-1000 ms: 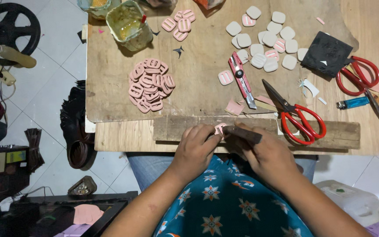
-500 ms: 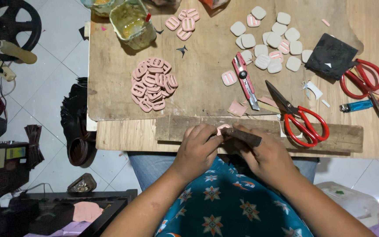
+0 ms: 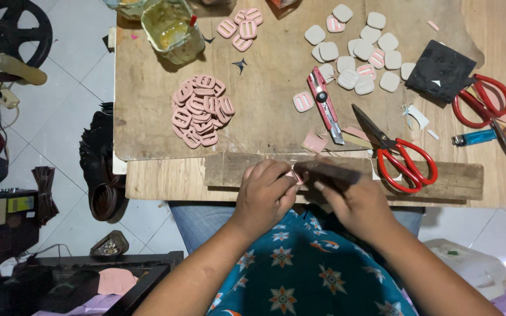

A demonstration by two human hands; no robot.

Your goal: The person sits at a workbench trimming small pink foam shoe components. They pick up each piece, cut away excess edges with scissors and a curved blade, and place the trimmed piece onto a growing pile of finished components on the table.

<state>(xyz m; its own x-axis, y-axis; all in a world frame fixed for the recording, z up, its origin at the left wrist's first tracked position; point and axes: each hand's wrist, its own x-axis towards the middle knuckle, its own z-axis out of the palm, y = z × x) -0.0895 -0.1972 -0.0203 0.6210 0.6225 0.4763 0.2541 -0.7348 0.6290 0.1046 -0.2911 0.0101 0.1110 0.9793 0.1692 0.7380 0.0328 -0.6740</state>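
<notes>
Where the wooden worktable (image 3: 265, 76) meets the person's lap, both hands work over a grey tiled floor (image 3: 60, 105).
Left hand (image 3: 263, 196) pinches a small pink piece (image 3: 291, 175) at the table's near edge; right hand (image 3: 355, 202) grips a dark tool (image 3: 326, 171) beside it.

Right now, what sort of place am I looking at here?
Probably a small home craft workshop: a worn wooden worktable over tiled floor, a pile of pink buckles, red-handled scissors, a utility knife and a glue tub.
</notes>
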